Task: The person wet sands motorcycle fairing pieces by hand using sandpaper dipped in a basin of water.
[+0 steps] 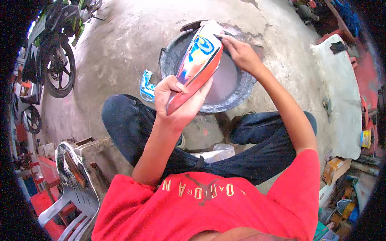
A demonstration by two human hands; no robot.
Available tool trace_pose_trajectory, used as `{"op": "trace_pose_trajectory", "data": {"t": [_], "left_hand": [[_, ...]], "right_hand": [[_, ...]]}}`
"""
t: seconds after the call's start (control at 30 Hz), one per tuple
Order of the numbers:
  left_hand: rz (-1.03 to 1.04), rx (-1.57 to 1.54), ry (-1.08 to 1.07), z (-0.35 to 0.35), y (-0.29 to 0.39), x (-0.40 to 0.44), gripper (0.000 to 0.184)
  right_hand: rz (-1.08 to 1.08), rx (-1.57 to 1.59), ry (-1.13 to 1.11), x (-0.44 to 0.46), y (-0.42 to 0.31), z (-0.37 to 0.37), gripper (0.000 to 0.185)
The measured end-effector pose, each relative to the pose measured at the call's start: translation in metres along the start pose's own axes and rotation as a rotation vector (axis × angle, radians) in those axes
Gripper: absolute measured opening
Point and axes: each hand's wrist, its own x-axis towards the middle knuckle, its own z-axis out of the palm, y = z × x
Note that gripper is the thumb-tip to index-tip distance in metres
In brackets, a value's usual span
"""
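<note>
My left hand [177, 94] is closed around the lower end of a glossy motorcycle body panel [199, 58], long and tapered, orange-red along one side with blue, yellow and white patterning on top. The panel is tilted, its wide far end over a round dark basin [167, 64] of cloudy greyish water [223, 86]. At the panel's upper right edge is my right hand [243, 56], fingers pressed together against it. A small dark patch shows at those fingertips; whether it is a held piece or part of the panel is unclear.
A smaller blue-and-white painted piece [147, 86] lies on the concrete floor left of the basin. A motorcycle wheel [58, 66] stands at upper left, a plastic chair [76, 184] at lower left. On the right are a pale panel [341, 96] and a cardboard box [335, 169].
</note>
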Motion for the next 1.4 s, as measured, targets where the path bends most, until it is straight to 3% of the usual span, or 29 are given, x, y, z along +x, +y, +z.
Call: {"op": "trace_pose_trajectory", "data": {"t": [0.03,0.17,0.27,0.37,0.47,0.7,0.83,0.93,1.0,1.07,1.13,1.2,1.3,1.37,1.4], "left_hand": [[-0.025,-0.025,-0.032,0.001,0.001,0.0,0.073],[0.102,0.08,0.055,0.005,-0.004,0.003,0.088],[0.087,0.086,-0.002,0.007,-0.003,0.003,0.088],[0.082,0.075,0.006,0.006,-0.005,0.001,0.088],[0.087,0.087,0.004,0.006,-0.003,0.002,0.089],[0.102,0.126,0.059,0.011,-0.004,-0.001,0.091],[0.135,0.163,0.089,0.012,-0.006,-0.002,0.093],[0.19,0.197,0.15,0.012,-0.008,0.001,0.095],[0.182,0.199,0.151,0.016,-0.008,0.0,0.096],[0.138,0.146,0.103,0.014,-0.004,0.0,0.09],[0.061,0.037,0.016,0.005,0.001,-0.002,0.078],[0.077,0.068,0.043,0.007,0.0,-0.002,0.078],[0.141,0.15,0.118,0.01,-0.004,-0.002,0.085],[0.215,0.194,0.182,0.017,-0.01,0.001,0.101],[0.206,0.194,0.166,0.017,-0.01,0.001,0.101]], "right_hand": [[0.044,-0.049,0.025,0.003,0.03,0.001,0.035],[0.199,-0.105,0.095,-0.019,0.111,0.027,0.039],[0.393,-0.251,-0.091,-0.046,0.13,0.048,0.042],[0.355,-0.344,-0.404,-0.07,0.166,0.067,0.04],[0.499,-0.527,-0.571,-0.066,0.147,0.09,0.038],[0.616,-0.464,-0.427,-0.097,0.186,0.236,0.032],[0.488,0.165,-0.354,-0.104,0.217,0.293,0.042],[0.42,0.341,-0.322,-0.093,0.294,0.343,0.048],[0.522,0.145,-0.388,-0.099,0.308,0.332,0.049],[0.608,-0.135,-0.358,-0.095,0.281,0.288,0.038],[0.765,-0.26,-0.293,-0.089,0.246,0.246,0.03],[0.826,-0.435,-0.186,-0.085,0.222,0.22,0.031],[0.905,-0.429,0.018,-0.082,0.219,0.215,0.03],[0.855,-0.334,0.01,-0.078,0.216,0.223,0.034],[0.812,-0.242,0.011,-0.079,0.227,0.238,0.035]]}}
